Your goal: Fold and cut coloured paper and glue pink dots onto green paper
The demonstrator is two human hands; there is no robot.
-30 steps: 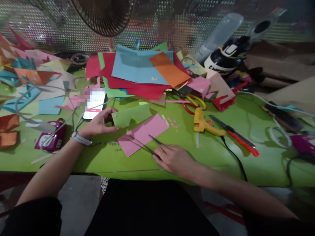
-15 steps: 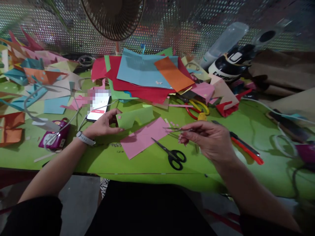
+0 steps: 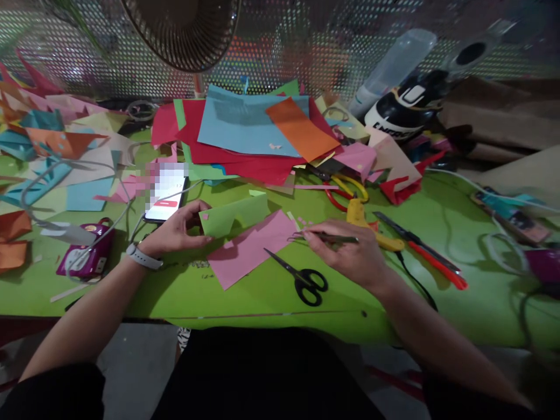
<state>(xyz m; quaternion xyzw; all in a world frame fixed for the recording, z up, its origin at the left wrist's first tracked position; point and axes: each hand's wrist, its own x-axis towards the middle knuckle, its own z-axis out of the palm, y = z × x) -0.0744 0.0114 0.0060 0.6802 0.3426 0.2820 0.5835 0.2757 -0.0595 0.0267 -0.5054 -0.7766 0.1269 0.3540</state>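
My left hand (image 3: 181, 230) pinches the left end of a folded light-green paper piece (image 3: 234, 219), which has a tiny pink square (image 3: 205, 216) near its corner. A pair of tweezers (image 3: 339, 238) is held in my right hand (image 3: 352, 254), tips pointing left. Those tips are by the right edge of a pink paper sheet (image 3: 249, 251); whether they grip anything is too small to tell. Small pink paper bits (image 3: 305, 221) lie just beyond the tips. Black-handled scissors (image 3: 310, 284) lie on the table between my hands, points toward the pink sheet.
Behind are stacked coloured sheets (image 3: 245, 125), a fan (image 3: 188, 29) and a bottle (image 3: 400, 111). A phone (image 3: 164, 201) and purple device (image 3: 87, 254) with cables sit left. Right are a yellow glue gun (image 3: 356, 217), a red utility knife (image 3: 431, 259) and yellow-red-handled pliers (image 3: 350, 185).
My right hand has turned and shifted left with the tweezers, uncovering the glue gun. My left hand still holds the green paper. The whole view has shifted slightly.
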